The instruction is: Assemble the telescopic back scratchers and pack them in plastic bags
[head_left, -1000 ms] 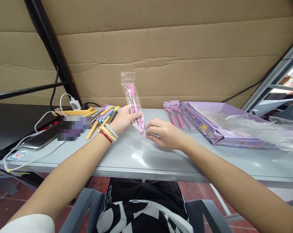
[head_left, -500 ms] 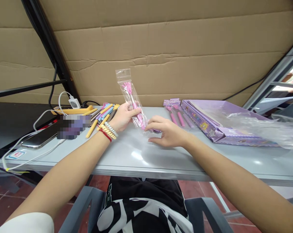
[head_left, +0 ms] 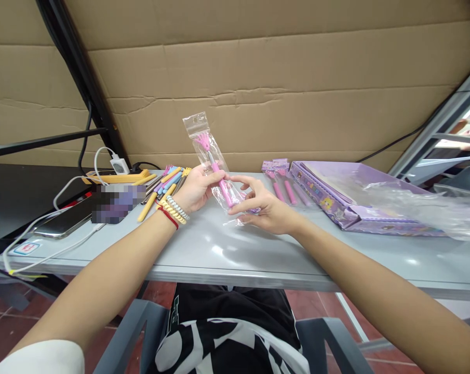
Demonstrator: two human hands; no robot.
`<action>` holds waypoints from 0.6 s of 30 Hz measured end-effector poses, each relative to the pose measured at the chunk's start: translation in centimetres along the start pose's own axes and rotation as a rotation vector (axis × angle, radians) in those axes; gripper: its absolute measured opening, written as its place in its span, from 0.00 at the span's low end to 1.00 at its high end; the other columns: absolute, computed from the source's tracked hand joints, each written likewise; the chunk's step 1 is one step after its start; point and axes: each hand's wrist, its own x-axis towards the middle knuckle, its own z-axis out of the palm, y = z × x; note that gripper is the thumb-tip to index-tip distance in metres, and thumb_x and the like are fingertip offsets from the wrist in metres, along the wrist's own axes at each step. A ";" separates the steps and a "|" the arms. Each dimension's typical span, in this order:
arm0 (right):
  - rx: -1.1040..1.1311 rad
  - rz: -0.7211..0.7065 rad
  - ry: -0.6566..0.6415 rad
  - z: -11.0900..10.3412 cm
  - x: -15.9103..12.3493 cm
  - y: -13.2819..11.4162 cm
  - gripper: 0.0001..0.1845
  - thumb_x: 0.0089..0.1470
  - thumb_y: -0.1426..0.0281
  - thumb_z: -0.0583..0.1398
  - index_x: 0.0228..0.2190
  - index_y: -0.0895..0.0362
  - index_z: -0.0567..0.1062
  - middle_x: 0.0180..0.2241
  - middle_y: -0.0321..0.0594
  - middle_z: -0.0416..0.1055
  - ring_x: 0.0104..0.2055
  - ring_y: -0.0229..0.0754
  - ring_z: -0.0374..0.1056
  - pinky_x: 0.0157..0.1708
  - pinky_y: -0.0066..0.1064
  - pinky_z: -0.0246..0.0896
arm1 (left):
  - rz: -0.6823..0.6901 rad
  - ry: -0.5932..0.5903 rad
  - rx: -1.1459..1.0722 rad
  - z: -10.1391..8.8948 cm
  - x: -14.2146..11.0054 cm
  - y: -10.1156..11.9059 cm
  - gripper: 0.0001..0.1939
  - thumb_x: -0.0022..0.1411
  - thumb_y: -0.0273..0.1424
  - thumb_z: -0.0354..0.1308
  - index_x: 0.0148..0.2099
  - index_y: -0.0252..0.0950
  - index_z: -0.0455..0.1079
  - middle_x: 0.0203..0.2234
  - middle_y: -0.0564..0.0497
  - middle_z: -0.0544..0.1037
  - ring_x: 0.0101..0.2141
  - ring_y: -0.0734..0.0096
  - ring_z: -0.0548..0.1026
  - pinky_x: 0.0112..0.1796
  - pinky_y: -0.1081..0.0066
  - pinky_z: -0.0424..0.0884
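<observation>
My left hand grips the middle of a clear plastic sleeve that holds a pink hand-shaped stick. The sleeve stands tilted above the grey table. At the sleeve's lower end my right hand pinches it with thumb and fingers, the other fingers spread. Just left of my left hand lies a pile of loose coloured sticks, yellow, blue and pink. Packed pink sticks lie to the right of my right hand.
A purple box with a clear bag over it sits at the right. A phone, white cables, a yellow power strip and a charger lie at the left. Cardboard walls the back.
My right hand lifted from the table and took hold of the sleeve's lower end. The sleeve tilted slightly and the pink stick sits higher inside it.
</observation>
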 end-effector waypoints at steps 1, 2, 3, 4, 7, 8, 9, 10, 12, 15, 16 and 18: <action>0.010 0.007 0.012 0.1 0.0 0.0 0.06 0.54 0.65 0.64 0.35 0.48 0.82 0.64 0.41 0.53 0.62 0.50 0.54 0.53 0.48 0.61 | 0.002 0.000 -0.002 0.0 0.0 0.0 0.23 0.45 0.27 0.71 0.43 0.31 0.67 0.26 0.53 0.76 0.27 0.75 0.74 0.30 0.73 0.71; 0.013 0.014 0.025 0.1 0.1 0.0 0.06 0.54 0.64 0.64 0.35 0.48 0.82 0.64 0.41 0.53 0.62 0.50 0.53 0.54 0.48 0.60 | 0.008 -0.001 -0.002 0.0 0.0 0.0 0.24 0.45 0.28 0.72 0.44 0.31 0.67 0.26 0.53 0.76 0.27 0.74 0.74 0.30 0.73 0.71; 0.013 0.023 0.036 0.1 0.1 0.0 0.07 0.53 0.63 0.65 0.34 0.48 0.82 0.64 0.41 0.53 0.63 0.50 0.53 0.54 0.49 0.60 | 0.017 -0.002 0.000 0.0 0.0 -0.1 0.25 0.45 0.28 0.72 0.44 0.31 0.67 0.26 0.53 0.76 0.28 0.74 0.74 0.30 0.72 0.71; 0.012 0.034 0.042 0.2 0.1 -0.1 0.07 0.53 0.63 0.65 0.34 0.49 0.82 0.64 0.41 0.54 0.63 0.51 0.53 0.55 0.49 0.59 | 0.027 -0.004 0.005 0.0 0.0 -0.1 0.25 0.45 0.29 0.72 0.44 0.32 0.67 0.26 0.53 0.76 0.28 0.73 0.74 0.30 0.72 0.72; 0.009 0.064 0.042 0.2 0.1 -0.1 0.07 0.53 0.63 0.65 0.33 0.49 0.82 0.64 0.41 0.55 0.64 0.51 0.52 0.56 0.50 0.58 | 0.049 0.004 0.020 -0.1 0.1 -0.3 0.26 0.44 0.30 0.72 0.44 0.32 0.67 0.26 0.54 0.75 0.28 0.74 0.74 0.30 0.72 0.72; 0.010 0.067 0.037 0.1 0.1 -0.1 0.07 0.53 0.62 0.65 0.33 0.49 0.82 0.64 0.41 0.54 0.64 0.51 0.52 0.56 0.50 0.58 | 0.050 0.006 0.024 -0.1 0.1 -0.3 0.26 0.44 0.30 0.73 0.44 0.32 0.67 0.26 0.54 0.75 0.27 0.74 0.74 0.30 0.72 0.72; 0.011 0.066 0.029 0.1 0.1 -0.2 0.07 0.53 0.62 0.65 0.32 0.49 0.82 0.64 0.41 0.54 0.64 0.52 0.52 0.56 0.50 0.58 | 0.050 0.006 0.027 -0.1 0.1 -0.3 0.25 0.44 0.30 0.72 0.44 0.32 0.67 0.26 0.54 0.75 0.27 0.75 0.74 0.30 0.72 0.72; 0.011 0.062 0.020 0.1 0.1 -0.2 0.07 0.53 0.62 0.65 0.32 0.49 0.83 0.65 0.41 0.54 0.64 0.52 0.51 0.56 0.51 0.58 | 0.049 0.006 0.029 -0.1 0.1 -0.4 0.25 0.44 0.30 0.72 0.44 0.32 0.67 0.26 0.54 0.75 0.27 0.75 0.74 0.30 0.73 0.71; 0.009 0.055 0.002 0.0 0.1 -0.2 0.07 0.54 0.63 0.64 0.31 0.49 0.83 0.65 0.40 0.53 0.64 0.52 0.51 0.56 0.51 0.57 | 0.048 0.012 0.029 -0.1 0.2 -0.4 0.25 0.45 0.30 0.72 0.44 0.32 0.67 0.26 0.54 0.75 0.27 0.75 0.74 0.30 0.73 0.71; 0.004 0.052 0.000 -0.1 0.1 -0.3 0.06 0.54 0.64 0.64 0.30 0.49 0.82 0.66 0.38 0.52 0.65 0.52 0.51 0.56 0.52 0.56 | 0.062 0.031 0.026 -0.2 0.3 -0.4 0.25 0.44 0.29 0.72 0.44 0.32 0.68 0.27 0.54 0.75 0.28 0.75 0.74 0.31 0.73 0.71; 0.003 0.052 0.002 -0.1 0.1 -0.3 0.06 0.54 0.64 0.64 0.30 0.49 0.82 0.66 0.38 0.52 0.65 0.52 0.51 0.57 0.52 0.56 | 0.065 0.032 0.028 -0.2 0.3 -0.4 0.25 0.44 0.29 0.73 0.44 0.32 0.68 0.27 0.54 0.75 0.28 0.75 0.74 0.31 0.72 0.71; 0.003 0.052 0.003 -0.1 0.1 -0.3 0.05 0.53 0.64 0.65 0.30 0.49 0.82 0.65 0.38 0.53 0.64 0.51 0.51 0.56 0.51 0.56 | 0.062 0.026 0.038 -0.2 0.3 -0.4 0.25 0.44 0.30 0.73 0.44 0.32 0.68 0.28 0.54 0.75 0.28 0.74 0.74 0.31 0.72 0.71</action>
